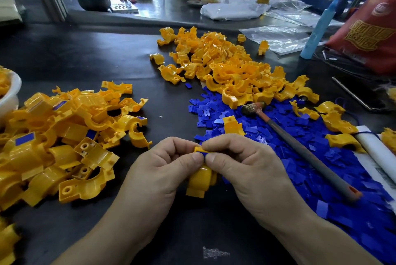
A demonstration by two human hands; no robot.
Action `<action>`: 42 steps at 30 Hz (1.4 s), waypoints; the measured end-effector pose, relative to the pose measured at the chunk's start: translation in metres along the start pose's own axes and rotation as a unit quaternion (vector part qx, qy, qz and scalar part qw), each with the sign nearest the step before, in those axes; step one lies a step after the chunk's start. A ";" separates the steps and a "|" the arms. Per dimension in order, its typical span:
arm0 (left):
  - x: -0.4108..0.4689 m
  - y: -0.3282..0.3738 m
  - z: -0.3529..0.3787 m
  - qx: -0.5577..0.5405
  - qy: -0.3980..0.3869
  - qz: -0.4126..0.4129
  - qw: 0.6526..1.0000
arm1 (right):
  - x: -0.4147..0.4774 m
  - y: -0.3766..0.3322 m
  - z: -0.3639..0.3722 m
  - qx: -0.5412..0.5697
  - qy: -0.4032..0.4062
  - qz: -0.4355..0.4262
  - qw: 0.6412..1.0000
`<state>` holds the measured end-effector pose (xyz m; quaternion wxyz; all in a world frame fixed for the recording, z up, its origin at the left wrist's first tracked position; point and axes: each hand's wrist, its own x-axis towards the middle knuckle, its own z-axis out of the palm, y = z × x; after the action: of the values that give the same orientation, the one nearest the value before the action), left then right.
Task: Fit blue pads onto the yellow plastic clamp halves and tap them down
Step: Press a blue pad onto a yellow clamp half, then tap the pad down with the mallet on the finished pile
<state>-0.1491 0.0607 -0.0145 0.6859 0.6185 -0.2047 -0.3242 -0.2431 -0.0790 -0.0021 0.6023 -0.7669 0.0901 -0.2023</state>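
Dark workbench [107, 54] carries 2 heaps: padded clamp halves [53, 136] on the left, bare clamp halves [225, 61] beyond loose blue pads [321, 168]. At the front, left hand [162, 170] and right hand [246, 168] pinch a pad [202, 153] onto 1 clamp half [200, 181]; the hammer [300, 148] lies unused, so tapping remains.

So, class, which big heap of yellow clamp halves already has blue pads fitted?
The heap at the left: blue pads show on several halves. The far heap looks bare.

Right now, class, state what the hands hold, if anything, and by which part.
The left hand and right hand together pinch one yellow clamp half at its upper end, thumbs pressing a blue pad there.
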 end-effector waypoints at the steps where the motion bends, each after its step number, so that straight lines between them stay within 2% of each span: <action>1: 0.000 0.000 0.000 0.004 0.000 0.000 1.000 | 0.000 0.000 0.000 0.002 0.001 0.000 1.000; 5: 0.002 0.002 -0.002 0.032 0.007 -0.018 0.999 | 0.000 -0.003 0.000 -0.060 -0.016 0.016 0.998; 7: 0.005 0.004 -0.006 0.088 0.036 -0.024 0.995 | -0.001 -0.008 -0.008 -0.145 0.003 0.014 0.989; 9: 0.010 0.003 -0.014 0.191 0.090 -0.015 0.977 | -0.002 -0.014 -0.029 -0.269 0.058 -0.016 0.961; 11: 0.013 0.001 -0.020 0.321 0.132 0.011 0.938 | -0.002 -0.019 -0.059 -0.416 0.111 -0.046 0.901; 13: 0.015 -0.001 -0.021 0.405 0.152 0.037 0.901 | -0.003 -0.018 -0.090 -0.540 0.149 -0.015 0.828; 16: 0.017 -0.002 -0.021 0.478 0.149 0.058 0.864 | -0.005 -0.004 -0.121 -0.679 0.099 0.130 0.716; 17: 0.018 -0.003 -0.022 0.512 0.148 0.061 0.844 | -0.006 0.002 -0.125 -0.695 0.070 0.173 0.695; 18: 0.018 -0.004 -0.024 0.547 0.149 0.059 0.822 | -0.008 0.007 -0.128 -0.696 0.051 0.198 0.688; 22: 0.015 -0.005 -0.025 0.634 0.160 0.034 0.756 | -0.012 0.018 -0.129 -0.671 0.050 0.188 0.716; 25: 0.013 -0.006 -0.023 0.648 0.153 0.035 0.746 | -0.011 0.022 -0.128 -0.688 0.048 0.162 0.706; 27: 0.013 -0.006 -0.022 0.646 0.148 0.047 0.748 | -0.009 0.019 -0.128 -0.679 0.064 0.152 0.715; 28: 0.014 -0.006 -0.022 0.643 0.147 0.053 0.750 | -0.009 0.016 -0.129 -0.653 0.080 0.156 0.737; 32: 0.017 -0.008 -0.025 0.631 0.152 0.067 0.758 | -0.023 -0.011 -0.108 -0.435 0.141 0.137 0.879; 34: 0.018 -0.009 -0.026 0.632 0.153 0.068 0.757 | -0.032 -0.028 -0.086 -0.326 0.116 0.138 0.928; 35: 0.018 -0.009 -0.027 0.631 0.153 0.066 0.758 | -0.038 -0.032 -0.076 -0.308 0.080 0.134 0.938; 37: 0.019 -0.010 -0.027 0.627 0.151 0.063 0.761 | -0.045 -0.033 -0.061 -0.315 0.014 0.114 0.942; 39: 0.019 -0.009 -0.028 0.622 0.152 0.065 0.765 | -0.047 -0.032 -0.050 -0.361 -0.045 0.084 0.928; 42: 0.019 -0.008 -0.029 0.609 0.151 0.066 0.776 | -0.049 -0.028 -0.039 -0.391 -0.063 0.057 0.916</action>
<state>-0.1173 0.0676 -0.0295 0.2079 0.9331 -0.2933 0.0116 -0.3063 -0.0877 0.0224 0.2690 -0.9461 0.1675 -0.0669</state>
